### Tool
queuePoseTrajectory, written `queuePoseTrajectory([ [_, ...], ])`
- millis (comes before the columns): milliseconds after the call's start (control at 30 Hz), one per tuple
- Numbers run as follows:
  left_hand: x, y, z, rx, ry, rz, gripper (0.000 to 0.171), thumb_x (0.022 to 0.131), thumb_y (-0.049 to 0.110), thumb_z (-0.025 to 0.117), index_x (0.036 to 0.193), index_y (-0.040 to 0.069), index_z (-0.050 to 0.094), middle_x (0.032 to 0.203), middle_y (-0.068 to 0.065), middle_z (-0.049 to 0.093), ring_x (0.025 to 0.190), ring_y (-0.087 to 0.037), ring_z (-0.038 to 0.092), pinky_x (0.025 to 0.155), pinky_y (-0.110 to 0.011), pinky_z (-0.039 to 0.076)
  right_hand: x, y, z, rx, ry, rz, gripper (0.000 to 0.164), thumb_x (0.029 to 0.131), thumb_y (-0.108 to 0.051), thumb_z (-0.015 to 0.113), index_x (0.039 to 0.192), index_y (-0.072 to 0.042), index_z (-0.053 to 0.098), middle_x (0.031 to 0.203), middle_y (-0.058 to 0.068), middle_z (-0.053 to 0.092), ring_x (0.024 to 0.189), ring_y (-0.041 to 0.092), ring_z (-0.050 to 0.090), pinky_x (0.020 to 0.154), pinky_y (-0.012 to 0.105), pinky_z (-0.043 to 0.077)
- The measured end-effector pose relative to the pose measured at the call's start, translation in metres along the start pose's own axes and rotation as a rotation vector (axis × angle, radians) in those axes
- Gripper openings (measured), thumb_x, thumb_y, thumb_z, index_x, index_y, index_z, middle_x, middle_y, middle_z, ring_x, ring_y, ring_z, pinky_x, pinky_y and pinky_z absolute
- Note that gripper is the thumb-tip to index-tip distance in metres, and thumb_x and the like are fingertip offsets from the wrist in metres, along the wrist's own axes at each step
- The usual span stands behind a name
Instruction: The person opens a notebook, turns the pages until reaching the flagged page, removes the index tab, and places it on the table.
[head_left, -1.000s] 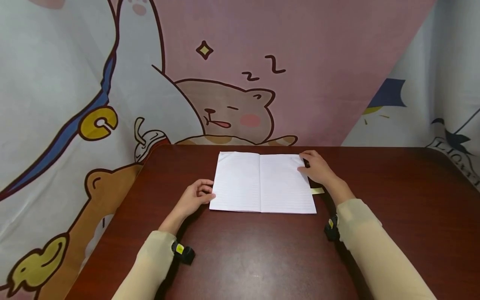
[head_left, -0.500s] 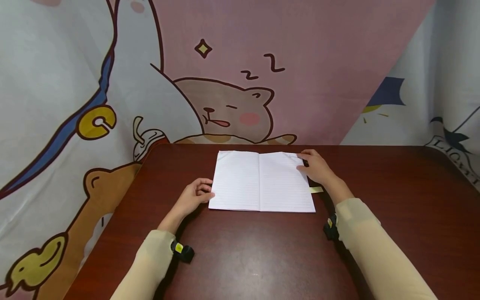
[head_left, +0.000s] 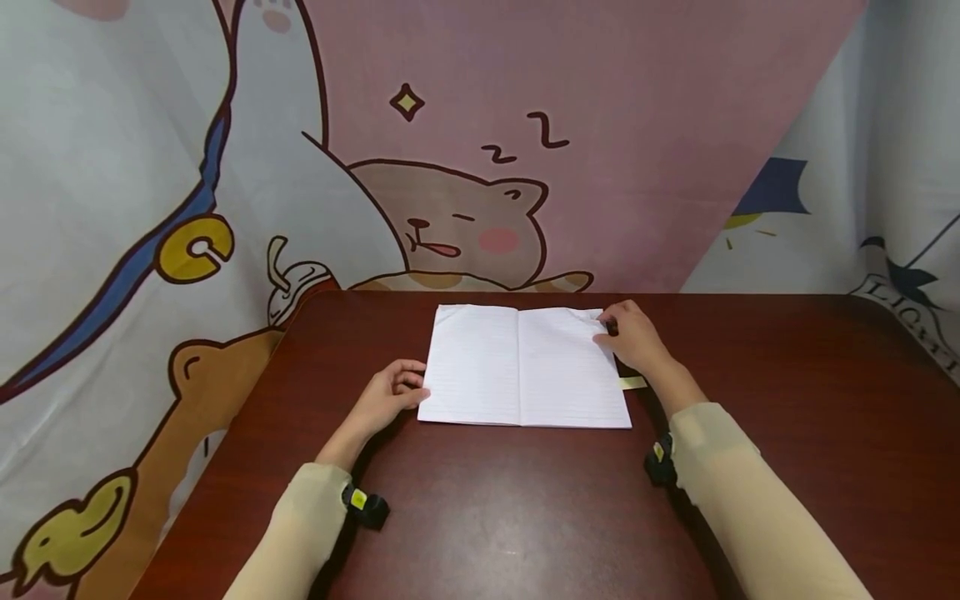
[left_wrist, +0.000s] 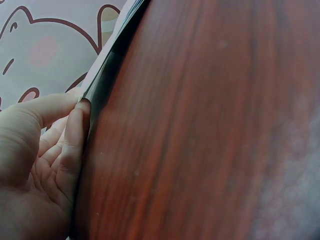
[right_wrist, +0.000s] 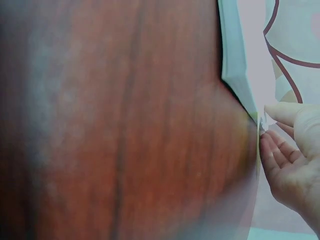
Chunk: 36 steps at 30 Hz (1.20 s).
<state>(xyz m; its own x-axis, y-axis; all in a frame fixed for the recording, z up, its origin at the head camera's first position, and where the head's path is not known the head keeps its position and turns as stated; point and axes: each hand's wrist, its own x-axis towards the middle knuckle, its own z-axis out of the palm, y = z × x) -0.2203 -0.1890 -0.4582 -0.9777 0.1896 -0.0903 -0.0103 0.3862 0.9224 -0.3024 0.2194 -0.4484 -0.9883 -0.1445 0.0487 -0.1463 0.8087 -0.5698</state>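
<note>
An open notebook [head_left: 480, 367] with white lined pages lies on the brown wooden table [head_left: 517, 508]. At its left edge is my left hand [head_left: 388, 393]; in the left wrist view the thumb and a finger [left_wrist: 74, 122] pinch that edge. My right hand [head_left: 633, 335] is at the upper right corner, where the right page is slightly creased. Thumb and fingertips pinch the page edge there in the right wrist view, beside the notebook's thickness [right_wrist: 234, 55]. A pale yellow strip [head_left: 633, 383] sticks out from the notebook's right side.
A cloth with cartoon animals [head_left: 465, 225] hangs behind the table and along its left side. Each forearm has a pale sleeve and a black wrist camera, the left camera [head_left: 367, 505] and the right camera [head_left: 660, 462] close to the tabletop.
The upper corner of the right page has become creased and drawn inward under my right fingers, which have curled slightly. My left hand and the notebook stay in place.
</note>
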Motion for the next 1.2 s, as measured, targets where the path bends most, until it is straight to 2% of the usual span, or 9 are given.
queuePoseTrajectory([
  [167, 0.0, -0.001, 0.001, 0.0, -0.003, -0.006, 0.046, 0.092, 0.008, 0.07, 0.133, -0.002, 0.052, 0.11, -0.02, 0.063, 0.08, -0.012, 0.058, 0.07, -0.021, 0.054, -0.004, -0.002, 0.001, 0.031, 0.046, -0.029, 0.024, 0.091, -0.006, 0.069, 0.113, 0.002, 0.061, 0.106, 0.02, 0.06, 0.099, 0.033, 0.055, 0.087, 0.045, 0.046],
  [367, 0.001, -0.005, 0.0, 0.018, 0.008, -0.01, 0.043, 0.092, 0.008, 0.07, 0.132, 0.0, 0.054, 0.107, -0.017, 0.064, 0.079, -0.011, 0.058, 0.07, -0.021, 0.054, -0.006, -0.005, 0.001, 0.063, 0.102, -0.064, 0.024, 0.088, 0.002, 0.066, 0.11, -0.002, 0.057, 0.098, 0.015, 0.06, 0.094, 0.029, 0.058, 0.083, 0.04, 0.047],
  [567, 0.001, -0.004, 0.001, 0.018, 0.012, -0.01, 0.043, 0.092, 0.007, 0.07, 0.131, 0.002, 0.055, 0.106, -0.016, 0.064, 0.079, -0.011, 0.059, 0.07, -0.021, 0.054, -0.006, -0.004, 0.003, 0.138, 0.152, -0.042, 0.027, 0.088, 0.002, 0.06, 0.113, -0.002, 0.051, 0.099, 0.014, 0.06, 0.093, 0.028, 0.06, 0.08, 0.03, 0.048],
  [700, 0.001, -0.005, 0.001, 0.022, 0.006, 0.004, 0.043, 0.092, 0.008, 0.07, 0.131, 0.0, 0.054, 0.107, -0.018, 0.064, 0.079, -0.011, 0.059, 0.07, -0.021, 0.054, -0.007, -0.004, 0.004, 0.227, 0.151, -0.016, 0.04, 0.09, 0.0, 0.065, 0.125, 0.0, 0.045, 0.109, 0.02, 0.059, 0.097, 0.031, 0.06, 0.079, 0.025, 0.047],
  [800, 0.002, -0.006, 0.0, 0.024, 0.001, 0.013, 0.043, 0.092, 0.008, 0.069, 0.131, -0.002, 0.054, 0.107, -0.019, 0.064, 0.079, -0.01, 0.058, 0.07, -0.021, 0.054, -0.007, -0.004, 0.004, 0.251, 0.169, -0.034, 0.045, 0.088, 0.0, 0.07, 0.127, 0.002, 0.047, 0.112, 0.022, 0.061, 0.095, 0.031, 0.061, 0.077, 0.021, 0.045],
  [1000, 0.002, -0.005, 0.0, 0.024, 0.002, -0.003, 0.043, 0.093, 0.007, 0.069, 0.132, 0.0, 0.054, 0.107, -0.017, 0.064, 0.078, -0.01, 0.058, 0.069, -0.021, 0.054, -0.008, -0.007, 0.006, 0.272, 0.22, -0.101, 0.046, 0.085, 0.003, 0.071, 0.127, -0.002, 0.052, 0.107, 0.02, 0.068, 0.087, 0.02, 0.059, 0.069, 0.008, 0.042],
  [1100, 0.002, -0.004, 0.001, 0.02, 0.005, -0.009, 0.042, 0.093, 0.007, 0.069, 0.132, 0.002, 0.055, 0.106, -0.016, 0.064, 0.077, -0.01, 0.058, 0.069, -0.021, 0.054, -0.008, -0.009, 0.006, 0.296, 0.223, -0.15, 0.04, 0.085, 0.004, 0.07, 0.123, -0.002, 0.056, 0.106, 0.02, 0.07, 0.087, 0.022, 0.062, 0.07, 0.007, 0.043],
  [1200, 0.002, -0.004, 0.0, 0.019, -0.001, 0.0, 0.042, 0.093, 0.007, 0.069, 0.132, 0.001, 0.054, 0.106, -0.016, 0.064, 0.078, -0.011, 0.058, 0.069, -0.021, 0.054, -0.009, -0.012, 0.006, 0.288, 0.192, -0.195, 0.023, 0.087, 0.002, 0.069, 0.109, -0.002, 0.065, 0.105, 0.018, 0.071, 0.091, 0.028, 0.067, 0.072, 0.012, 0.045],
])
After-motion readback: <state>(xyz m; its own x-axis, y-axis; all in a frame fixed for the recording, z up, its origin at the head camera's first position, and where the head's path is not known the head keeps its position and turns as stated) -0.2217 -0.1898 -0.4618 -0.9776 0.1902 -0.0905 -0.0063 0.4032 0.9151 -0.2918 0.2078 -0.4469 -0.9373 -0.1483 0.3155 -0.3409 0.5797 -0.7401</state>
